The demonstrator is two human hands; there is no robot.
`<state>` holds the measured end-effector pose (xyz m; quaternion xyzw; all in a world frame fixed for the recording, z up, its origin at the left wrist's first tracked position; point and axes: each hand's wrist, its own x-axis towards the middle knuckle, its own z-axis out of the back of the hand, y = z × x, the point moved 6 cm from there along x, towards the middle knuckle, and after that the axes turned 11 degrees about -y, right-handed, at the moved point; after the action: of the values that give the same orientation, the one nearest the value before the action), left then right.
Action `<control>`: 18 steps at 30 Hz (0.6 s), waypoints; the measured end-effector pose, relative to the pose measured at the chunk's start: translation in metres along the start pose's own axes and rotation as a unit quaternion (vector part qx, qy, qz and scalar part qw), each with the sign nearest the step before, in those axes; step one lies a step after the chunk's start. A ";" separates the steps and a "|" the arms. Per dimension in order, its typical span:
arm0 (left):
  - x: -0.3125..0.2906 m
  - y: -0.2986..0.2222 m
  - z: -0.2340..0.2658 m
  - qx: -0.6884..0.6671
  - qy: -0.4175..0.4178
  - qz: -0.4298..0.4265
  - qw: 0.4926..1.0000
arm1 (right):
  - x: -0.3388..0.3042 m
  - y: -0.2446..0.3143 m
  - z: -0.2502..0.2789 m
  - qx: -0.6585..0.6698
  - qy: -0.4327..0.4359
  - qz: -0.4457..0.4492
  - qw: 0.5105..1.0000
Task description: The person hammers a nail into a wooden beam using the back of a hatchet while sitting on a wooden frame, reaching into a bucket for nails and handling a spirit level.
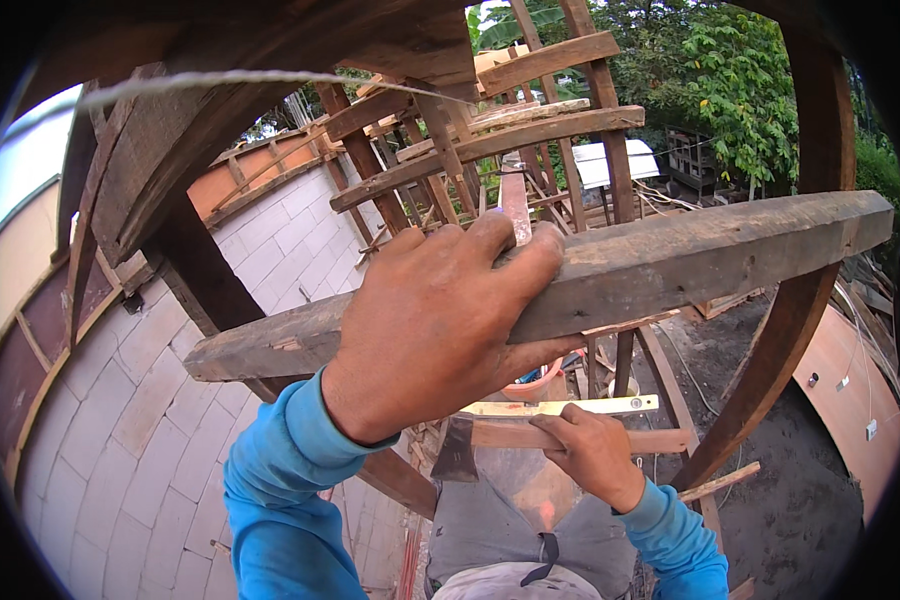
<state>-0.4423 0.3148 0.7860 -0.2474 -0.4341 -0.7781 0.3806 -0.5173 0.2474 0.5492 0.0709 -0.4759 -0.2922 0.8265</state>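
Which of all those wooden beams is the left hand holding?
The thick grey-brown beam up front, slanting across the view. The left hand has its thumb under it; the crosspieces farther back have no hand on them.

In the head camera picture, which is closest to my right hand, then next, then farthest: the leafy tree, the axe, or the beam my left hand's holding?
1. Axe: gripped in your right hand.
2. Beam: above, in your left hand.
3. Leafy tree: background, upper right.
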 end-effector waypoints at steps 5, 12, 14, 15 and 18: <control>-0.001 -0.001 0.002 0.013 0.001 -0.013 1.000 | 0.045 0.047 -0.010 0.001 -0.059 0.138 0.989; -0.002 0.000 -0.002 0.008 0.004 -0.019 1.000 | 0.073 0.058 0.019 0.001 -0.148 0.170 0.974; -0.002 0.000 -0.001 0.013 0.009 -0.013 1.000 | 0.073 0.059 0.023 -0.003 -0.145 0.201 0.969; -0.002 0.001 -0.001 0.016 0.005 -0.014 1.000 | 0.072 0.061 0.025 -0.005 -0.143 0.217 0.966; -0.002 0.001 -0.001 0.019 -0.001 -0.012 1.000 | 0.071 0.059 0.033 -0.001 -0.157 0.157 0.975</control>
<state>-0.4397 0.3146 0.7846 -0.2358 -0.4522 -0.7738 0.3758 -0.4932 0.2613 0.6432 -0.0518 -0.6051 -0.1669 0.7768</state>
